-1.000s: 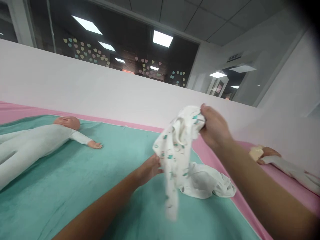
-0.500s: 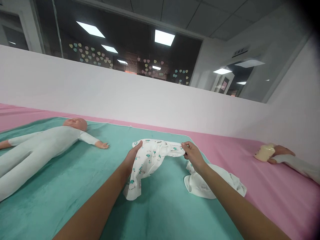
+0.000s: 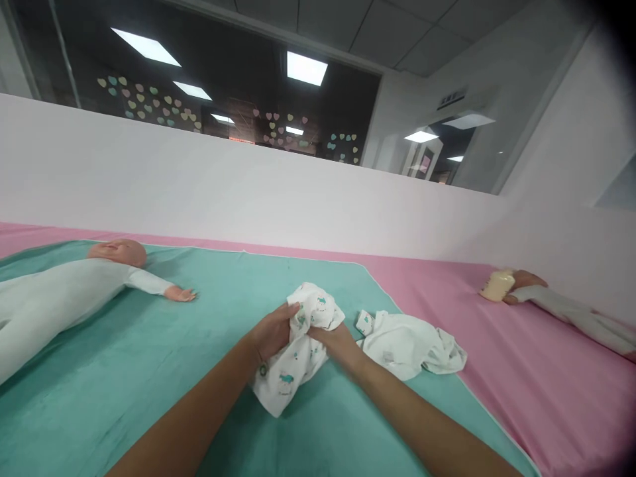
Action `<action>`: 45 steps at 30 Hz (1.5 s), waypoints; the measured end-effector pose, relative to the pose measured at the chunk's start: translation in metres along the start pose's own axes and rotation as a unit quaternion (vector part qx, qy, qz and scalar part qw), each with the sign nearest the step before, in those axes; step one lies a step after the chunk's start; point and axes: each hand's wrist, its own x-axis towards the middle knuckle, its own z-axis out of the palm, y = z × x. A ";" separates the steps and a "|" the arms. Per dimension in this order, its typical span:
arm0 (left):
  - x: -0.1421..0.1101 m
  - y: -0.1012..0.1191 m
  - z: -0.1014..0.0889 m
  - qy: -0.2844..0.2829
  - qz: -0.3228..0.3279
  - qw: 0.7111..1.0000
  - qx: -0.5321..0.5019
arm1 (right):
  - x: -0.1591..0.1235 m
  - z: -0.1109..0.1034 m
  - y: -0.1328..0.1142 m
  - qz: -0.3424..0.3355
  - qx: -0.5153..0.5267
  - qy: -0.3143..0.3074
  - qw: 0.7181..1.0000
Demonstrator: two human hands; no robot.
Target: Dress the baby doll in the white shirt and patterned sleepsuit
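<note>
A white baby garment (image 3: 288, 379) with small green animal prints hangs bunched between my hands, above the green blanket (image 3: 209, 404). My left hand (image 3: 271, 331) grips its left side, the thumb lying over the cloth. From the right, my right hand (image 3: 340, 342) holds the same garment, with most of its fingers hidden in the folds. Just right of that hand, a second white garment (image 3: 410, 344) with a small printed patch lies crumpled on the blanket. At the left, a baby doll (image 3: 74, 288) in a white suit lies on its back, one arm stretched toward the middle.
A pink mat (image 3: 536, 371) shows beside and behind the blanket. On it at the far right lie a yellowish bottle (image 3: 497, 285) and another doll (image 3: 556, 308) in pale clothing. A white low wall (image 3: 278, 199) with windows above bounds the far side.
The garment was stretched out between my hands; now it is gathered up. My right hand has moved left from the cloth's end, close to my left hand. The view has turned slightly right.
</note>
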 end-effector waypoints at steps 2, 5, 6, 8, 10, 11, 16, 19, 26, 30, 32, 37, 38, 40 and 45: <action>0.002 0.000 -0.008 -0.013 0.020 1.000 0.004 | -0.008 -0.029 -0.013 0.008 -0.033 0.046 0.998; 0.006 -0.002 -0.021 -0.007 0.026 0.999 0.031 | -0.036 -0.089 -0.053 0.064 -0.134 0.090 0.985; 0.006 -0.004 -0.024 0.003 0.019 0.999 0.044 | -0.048 -0.108 -0.069 0.086 -0.189 0.091 0.974; 0.007 -0.009 -0.028 0.037 0.001 0.997 0.071 | -0.075 -0.140 -0.094 0.116 -0.304 0.030 0.945; 0.007 -0.013 -0.029 0.067 -0.010 0.993 0.094 | -0.098 -0.159 -0.101 0.169 -0.404 -0.048 0.898; 0.008 -0.014 -0.029 0.075 -0.014 0.992 0.104 | -0.108 -0.165 -0.098 0.188 -0.452 -0.053 0.870; 0.009 -0.017 -0.029 0.080 -0.019 0.987 0.135 | -0.126 -0.189 -0.083 0.274 -0.600 -0.071 0.748; 0.009 -0.018 -0.030 0.083 -0.016 0.988 0.128 | -0.102 -0.199 -0.103 0.312 -0.549 -0.189 0.752; 0.009 -0.020 -0.034 0.086 -0.007 0.990 0.108 | -0.011 -0.185 -0.044 0.094 -0.704 -0.062 0.701; 0.009 -0.021 -0.038 0.092 0.001 0.991 0.095 | 0.020 -0.183 -0.023 0.098 -0.697 -0.046 0.709; 0.010 -0.021 -0.040 0.103 0.005 0.990 0.091 | 0.034 -0.181 -0.039 0.068 -0.687 0.025 0.723; 0.011 -0.019 -0.042 0.110 0.032 0.989 0.096 | 0.072 -0.148 -0.112 -0.096 -0.518 0.278 0.803; 0.011 -0.018 -0.041 0.109 0.039 0.989 0.096 | 0.077 -0.134 -0.125 -0.134 -0.478 0.285 0.820; 0.011 -0.015 -0.039 0.110 0.055 0.988 0.093 | 0.086 -0.100 -0.146 -0.218 -0.402 0.281 0.844; 0.009 -0.005 -0.032 0.127 0.133 0.977 0.108 | 0.093 -0.014 -0.167 -0.355 -0.215 0.203 0.887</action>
